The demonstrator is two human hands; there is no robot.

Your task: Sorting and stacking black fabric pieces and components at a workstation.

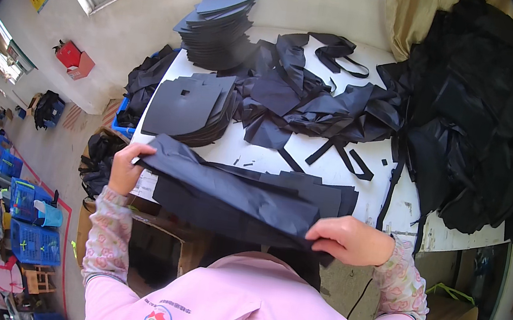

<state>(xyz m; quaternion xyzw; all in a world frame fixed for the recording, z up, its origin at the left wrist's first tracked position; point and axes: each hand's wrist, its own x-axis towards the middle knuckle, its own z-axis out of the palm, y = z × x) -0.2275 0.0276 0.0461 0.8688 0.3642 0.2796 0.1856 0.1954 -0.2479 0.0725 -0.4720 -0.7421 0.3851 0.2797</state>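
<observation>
A long piece of black fabric (233,192) is stretched between my two hands over the near edge of the white table (257,152). My left hand (126,167) pinches its left end, fingers on top. At the lower right end, my right hand (349,239) is closed on the cloth, with thumb and fingers pressed together. Beneath and behind the fabric lie flat dark panels (345,199), partly covered by it. Past my left hand stands a stack of dark grey sheets (182,108), the top one with a small square hole.
A taller stack of grey sheets (215,31) stands at the back left. Crumpled black cloth pieces (316,103) and loose straps (347,162) cover the middle. A big heap of black fabric (476,118) hangs over the right side. Blue crates (35,242) stand on the floor at left.
</observation>
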